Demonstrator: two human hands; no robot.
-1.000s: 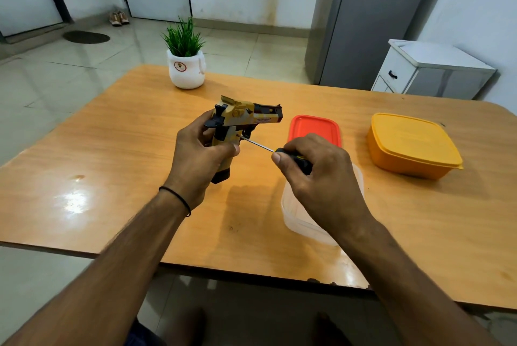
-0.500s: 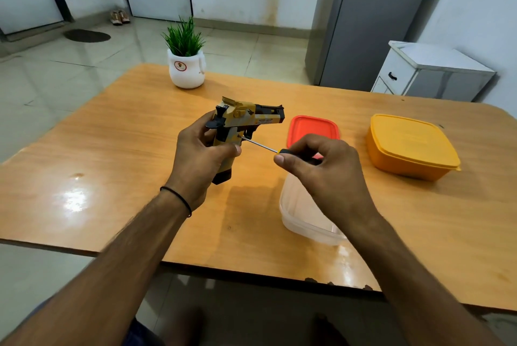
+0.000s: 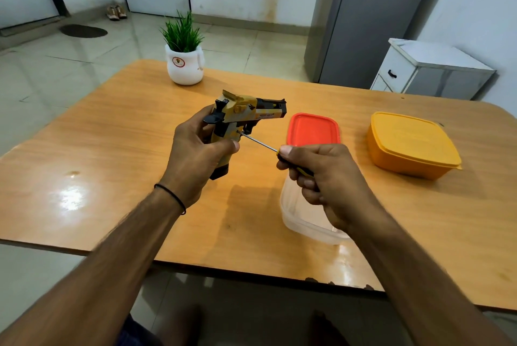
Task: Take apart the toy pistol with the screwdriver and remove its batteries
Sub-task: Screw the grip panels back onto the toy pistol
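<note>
Two hands work above the wooden table (image 3: 112, 155). The left hand (image 3: 195, 158) is closed around the grip of the toy pistol (image 3: 246, 116) and holds it up in the air, barrel pointing right. The right hand (image 3: 321, 178) grips the handle of the screwdriver (image 3: 258, 142), and the thin shaft reaches left to the pistol's side, where its tip seems to sit on a screw just behind the trigger. A clear container (image 3: 296, 217) stands on the table under the right hand, with a red lid (image 3: 313, 129) behind it and a closed yellow box (image 3: 411, 144) far to the right.

The risk is probably the tip slipping out of the screw head, because the pistol has no support. A freed screw could also drop and roll off the table. No batteries are visible yet.
</note>
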